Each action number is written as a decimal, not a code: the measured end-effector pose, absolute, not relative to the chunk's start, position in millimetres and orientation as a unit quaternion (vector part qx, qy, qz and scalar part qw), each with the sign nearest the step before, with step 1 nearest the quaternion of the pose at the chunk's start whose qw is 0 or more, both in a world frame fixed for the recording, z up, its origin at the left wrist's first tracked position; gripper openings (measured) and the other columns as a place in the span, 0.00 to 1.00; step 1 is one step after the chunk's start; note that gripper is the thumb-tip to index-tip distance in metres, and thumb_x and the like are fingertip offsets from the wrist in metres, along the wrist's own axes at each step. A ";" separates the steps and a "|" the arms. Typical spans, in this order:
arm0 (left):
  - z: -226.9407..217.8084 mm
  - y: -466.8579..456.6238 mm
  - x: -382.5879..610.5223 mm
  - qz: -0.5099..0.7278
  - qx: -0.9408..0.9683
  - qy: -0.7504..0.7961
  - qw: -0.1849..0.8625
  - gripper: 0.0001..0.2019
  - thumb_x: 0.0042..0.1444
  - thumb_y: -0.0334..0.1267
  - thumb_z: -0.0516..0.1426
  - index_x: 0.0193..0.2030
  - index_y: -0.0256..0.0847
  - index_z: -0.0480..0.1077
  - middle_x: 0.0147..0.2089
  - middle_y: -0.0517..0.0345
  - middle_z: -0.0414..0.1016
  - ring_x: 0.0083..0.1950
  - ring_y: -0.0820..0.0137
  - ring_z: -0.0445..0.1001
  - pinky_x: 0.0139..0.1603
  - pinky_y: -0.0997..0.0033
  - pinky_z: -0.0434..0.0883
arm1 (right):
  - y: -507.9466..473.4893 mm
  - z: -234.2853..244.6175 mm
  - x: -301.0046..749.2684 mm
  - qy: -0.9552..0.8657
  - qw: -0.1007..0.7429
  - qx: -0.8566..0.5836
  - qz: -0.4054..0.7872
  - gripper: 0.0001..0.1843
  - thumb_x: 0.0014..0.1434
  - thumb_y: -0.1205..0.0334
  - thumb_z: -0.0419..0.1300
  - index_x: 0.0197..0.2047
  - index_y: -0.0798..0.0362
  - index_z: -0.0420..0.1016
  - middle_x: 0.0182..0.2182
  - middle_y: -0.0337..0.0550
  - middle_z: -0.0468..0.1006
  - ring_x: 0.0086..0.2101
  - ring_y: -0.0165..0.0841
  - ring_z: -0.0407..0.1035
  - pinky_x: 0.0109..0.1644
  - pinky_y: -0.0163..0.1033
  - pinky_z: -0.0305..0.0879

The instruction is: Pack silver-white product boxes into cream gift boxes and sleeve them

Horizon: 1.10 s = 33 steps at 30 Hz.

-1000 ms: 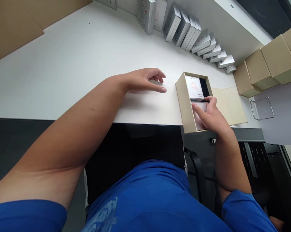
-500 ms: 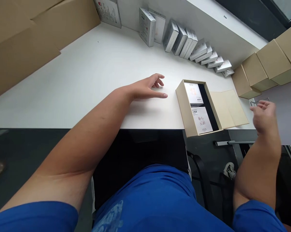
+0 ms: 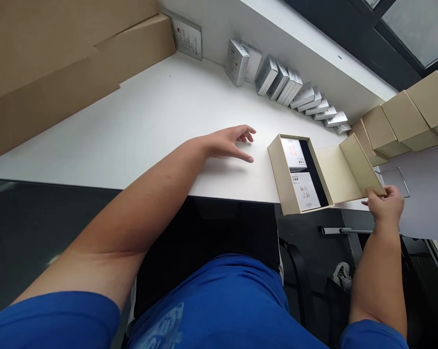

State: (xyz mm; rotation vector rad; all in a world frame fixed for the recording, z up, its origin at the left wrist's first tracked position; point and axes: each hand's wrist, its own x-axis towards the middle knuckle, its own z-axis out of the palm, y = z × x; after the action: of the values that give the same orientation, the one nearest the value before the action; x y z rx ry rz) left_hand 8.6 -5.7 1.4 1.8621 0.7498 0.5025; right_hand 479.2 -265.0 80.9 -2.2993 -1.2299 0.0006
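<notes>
My right hand [image 3: 385,203] grips the outer edge of the beige lid flap [image 3: 362,165], which is partly raised. The lid is joined to the right side of an open beige gift box [image 3: 280,177] at the table's front edge. Inside the box lie a white packet with orange print [image 3: 293,152] and a white packet with dark print [image 3: 305,191], beside a black strip [image 3: 317,172] along the right. My left hand [image 3: 235,143] hovers over or rests on the white table left of the box, fingers apart, holding nothing.
Several slim silver-white boxes [image 3: 277,82] stand in a row along the back wall. Large brown cardboard [image 3: 76,77] covers the back left of the white table [image 3: 160,111]. More beige boxes [image 3: 393,126] are stacked at the right. A wire stand [image 3: 404,179] is near my right hand.
My right hand has come down and left and taken hold of the lid's edge. The lid's outer panel, flat before, is now lifted. My left hand has barely changed; the view has shifted.
</notes>
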 end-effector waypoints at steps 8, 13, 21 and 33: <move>3.0 -3.5 11.5 0.249 0.720 0.334 0.555 0.45 0.51 0.65 0.67 0.71 0.43 0.68 0.68 0.38 0.75 0.68 0.47 0.73 0.71 0.47 0.68 | -260.6 155.3 388.7 -0.625 0.227 -0.662 -0.345 0.10 0.67 0.45 0.63 0.33 0.34 0.73 0.25 0.52 0.74 0.32 0.51 0.77 0.36 0.57 0.70; 11.6 -0.7 14.2 0.325 0.618 0.334 0.633 0.53 0.55 0.80 0.48 0.72 0.36 0.68 0.68 0.33 0.76 0.70 0.39 0.72 0.71 0.44 0.68 | -277.6 153.0 313.0 -0.849 0.257 -0.401 -0.228 0.15 0.55 0.63 0.78 0.36 0.48 0.75 0.29 0.36 0.78 0.29 0.32 0.75 0.40 0.41 0.78; 19.5 -2.2 4.9 0.316 0.608 0.286 0.670 0.60 0.49 0.81 0.58 0.76 0.35 0.65 0.74 0.30 0.71 0.78 0.40 0.66 0.79 0.45 0.62 | -308.7 43.9 335.5 -0.674 0.347 -0.651 0.044 0.71 0.53 0.29 0.75 0.83 0.43 0.38 0.81 0.63 0.46 0.80 0.61 0.43 0.79 0.80 0.43; -2.6 -9.8 18.6 0.272 0.730 0.288 0.556 0.70 0.37 0.57 0.79 0.83 0.43 0.50 0.82 0.33 0.56 0.86 0.38 0.46 0.84 0.33 0.47 | -252.8 -6.7 357.0 -0.611 0.399 -0.675 0.106 0.90 0.44 0.34 0.80 0.81 0.44 0.11 0.80 0.67 0.27 0.80 0.58 0.39 0.77 0.74 0.55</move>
State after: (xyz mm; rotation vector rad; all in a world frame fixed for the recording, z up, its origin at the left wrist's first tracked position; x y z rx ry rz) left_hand 18.6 -9.8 -2.6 1.7245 0.6803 0.6417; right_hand 357.0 -252.8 -6.7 -1.7087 -1.5472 0.2689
